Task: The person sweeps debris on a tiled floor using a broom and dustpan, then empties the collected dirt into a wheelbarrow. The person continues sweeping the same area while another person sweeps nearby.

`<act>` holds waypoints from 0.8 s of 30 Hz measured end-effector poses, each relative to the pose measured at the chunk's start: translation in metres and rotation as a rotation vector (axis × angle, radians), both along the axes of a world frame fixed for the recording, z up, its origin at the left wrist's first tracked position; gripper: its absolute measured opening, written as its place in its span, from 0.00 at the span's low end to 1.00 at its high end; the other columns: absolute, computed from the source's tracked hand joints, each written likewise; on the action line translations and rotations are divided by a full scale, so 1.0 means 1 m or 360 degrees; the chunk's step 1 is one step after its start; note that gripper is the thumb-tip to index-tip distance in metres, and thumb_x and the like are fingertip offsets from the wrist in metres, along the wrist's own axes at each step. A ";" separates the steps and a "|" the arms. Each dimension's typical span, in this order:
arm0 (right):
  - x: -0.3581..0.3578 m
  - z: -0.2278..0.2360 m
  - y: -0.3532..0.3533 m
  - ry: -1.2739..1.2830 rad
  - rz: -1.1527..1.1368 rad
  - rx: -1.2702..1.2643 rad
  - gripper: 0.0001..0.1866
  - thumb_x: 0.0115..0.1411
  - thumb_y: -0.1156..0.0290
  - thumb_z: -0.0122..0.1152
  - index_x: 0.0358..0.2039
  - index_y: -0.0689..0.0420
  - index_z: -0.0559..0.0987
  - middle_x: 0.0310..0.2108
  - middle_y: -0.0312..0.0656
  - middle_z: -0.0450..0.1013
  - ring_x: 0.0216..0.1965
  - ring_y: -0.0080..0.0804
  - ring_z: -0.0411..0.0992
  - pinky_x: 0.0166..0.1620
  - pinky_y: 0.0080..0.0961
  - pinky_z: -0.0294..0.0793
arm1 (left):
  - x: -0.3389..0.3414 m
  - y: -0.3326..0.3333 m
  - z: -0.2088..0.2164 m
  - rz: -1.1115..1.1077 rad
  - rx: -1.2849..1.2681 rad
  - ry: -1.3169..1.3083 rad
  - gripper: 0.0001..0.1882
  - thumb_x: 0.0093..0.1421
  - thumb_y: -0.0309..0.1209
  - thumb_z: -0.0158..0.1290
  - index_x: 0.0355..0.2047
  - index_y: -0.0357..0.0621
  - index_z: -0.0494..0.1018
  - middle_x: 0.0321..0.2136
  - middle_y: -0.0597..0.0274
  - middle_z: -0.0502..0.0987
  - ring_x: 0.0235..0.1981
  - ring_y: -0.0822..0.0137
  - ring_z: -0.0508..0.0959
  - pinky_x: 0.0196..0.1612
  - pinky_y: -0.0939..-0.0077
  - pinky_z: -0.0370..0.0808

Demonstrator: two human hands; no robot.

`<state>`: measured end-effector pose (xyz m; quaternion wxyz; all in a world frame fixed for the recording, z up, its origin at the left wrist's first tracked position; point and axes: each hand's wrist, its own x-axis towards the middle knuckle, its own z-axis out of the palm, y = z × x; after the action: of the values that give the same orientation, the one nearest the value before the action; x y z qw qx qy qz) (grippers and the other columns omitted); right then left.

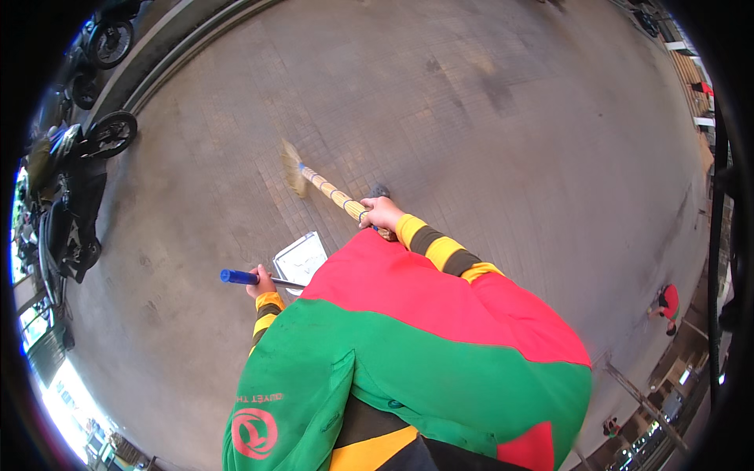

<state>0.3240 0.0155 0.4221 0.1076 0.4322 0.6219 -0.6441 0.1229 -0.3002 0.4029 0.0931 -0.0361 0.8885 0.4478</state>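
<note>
My right hand [382, 213] is wrapped round the upper handle of a straw broom [333, 194]. The broom slants away to the left, and its pale bristles rest at the paved floor. In my left hand [261, 282] is the pole of a long-handled dustpan [316, 253], gripped just below its blue end. The white pan lies on the floor between my hands, partly hidden by my red and green jacket. Its inside shows a few dark specks too small to name. Beside my right hand a small dark grey shape [378, 191] shows, possibly a shoe tip.
Several motorbikes [71, 212] stand along the left edge, next to a raised kerb [177, 51]. Wide brick paving [503, 149] spreads ahead. At the far right a person in red and green [668, 302] bends down, near a metal rail [644, 404].
</note>
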 end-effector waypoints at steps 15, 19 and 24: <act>0.348 0.109 0.248 -0.0700 -0.1316 -0.0309 0.09 0.39 0.79 0.63 0.23 0.67 0.74 0.17 0.44 0.70 0.12 0.28 0.68 0.15 0.24 0.66 | 0.082 0.253 0.138 0.0400 0.0153 0.0127 0.10 0.51 0.31 0.53 0.24 0.33 0.69 0.19 0.61 0.70 0.17 0.70 0.71 0.22 0.79 0.69; 0.312 0.147 0.266 -0.0956 -0.1143 0.0118 0.11 0.34 0.74 0.65 0.18 0.67 0.75 0.15 0.45 0.72 0.16 0.31 0.71 0.22 0.27 0.70 | 0.028 0.313 0.153 0.0322 0.0236 0.0085 0.10 0.51 0.30 0.52 0.25 0.33 0.69 0.19 0.61 0.70 0.16 0.71 0.71 0.21 0.78 0.69; 0.249 0.202 0.305 -0.0927 -0.0897 0.0456 0.14 0.31 0.69 0.65 0.18 0.65 0.76 0.17 0.49 0.72 0.20 0.36 0.73 0.26 0.28 0.71 | -0.016 0.415 0.139 0.0192 0.0164 0.0016 0.11 0.51 0.30 0.52 0.27 0.32 0.70 0.21 0.60 0.71 0.17 0.69 0.72 0.22 0.78 0.69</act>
<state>0.5727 0.3206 0.6242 0.0374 0.7597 0.5063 -0.4064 0.1072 0.1153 0.5415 0.0634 -0.0825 0.8609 0.4981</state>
